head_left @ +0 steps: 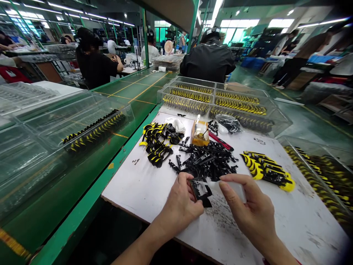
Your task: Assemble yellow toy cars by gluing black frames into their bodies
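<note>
My left hand (183, 200) is closed on a black plastic part (203, 191) above the front of the white table (138, 187). Thumb and fingers of my right hand (248, 206) pinch a small white bottle (239, 190), whose thin pale tip reaches left to the black part. Just beyond both hands lies a heap of small black pieces (209, 158). Black-and-yellow parts (157, 141) are piled at the left of the table, and a row of similar yellow-and-black parts (266, 169) lies at the right.
Behind the heap stand an orange-yellow container (200, 134), red pens (220, 141) and a plastic bag (228, 124). Clear trays of parts stand at the back (215, 99), right (320, 173) and left (93, 125), the left one on a green conveyor (129, 92). People sit beyond.
</note>
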`<action>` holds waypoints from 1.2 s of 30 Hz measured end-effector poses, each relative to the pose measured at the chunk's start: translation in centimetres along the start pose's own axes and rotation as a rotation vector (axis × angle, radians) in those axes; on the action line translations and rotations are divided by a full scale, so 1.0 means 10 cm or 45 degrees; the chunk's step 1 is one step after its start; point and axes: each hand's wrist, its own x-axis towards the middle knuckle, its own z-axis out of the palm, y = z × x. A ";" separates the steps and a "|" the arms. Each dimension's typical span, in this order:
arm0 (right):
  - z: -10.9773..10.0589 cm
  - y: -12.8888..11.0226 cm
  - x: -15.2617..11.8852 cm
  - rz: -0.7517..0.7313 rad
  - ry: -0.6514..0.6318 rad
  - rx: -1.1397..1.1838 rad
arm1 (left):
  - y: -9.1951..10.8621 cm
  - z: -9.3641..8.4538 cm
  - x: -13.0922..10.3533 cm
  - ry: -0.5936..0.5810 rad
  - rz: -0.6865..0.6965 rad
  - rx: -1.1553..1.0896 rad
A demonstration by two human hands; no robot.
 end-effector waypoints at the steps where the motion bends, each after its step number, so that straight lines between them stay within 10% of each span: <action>1: 0.00 0.00 0.00 -0.002 0.001 -0.001 | 0.00 0.00 0.00 -0.005 0.001 -0.004; 22: -0.10 0.10 0.02 0.161 0.029 0.028 | 0.02 -0.02 0.01 -0.007 -0.028 -0.068; 36: -0.24 0.18 0.04 0.129 -0.237 0.139 | 0.11 -0.06 0.00 -0.007 -0.038 -0.098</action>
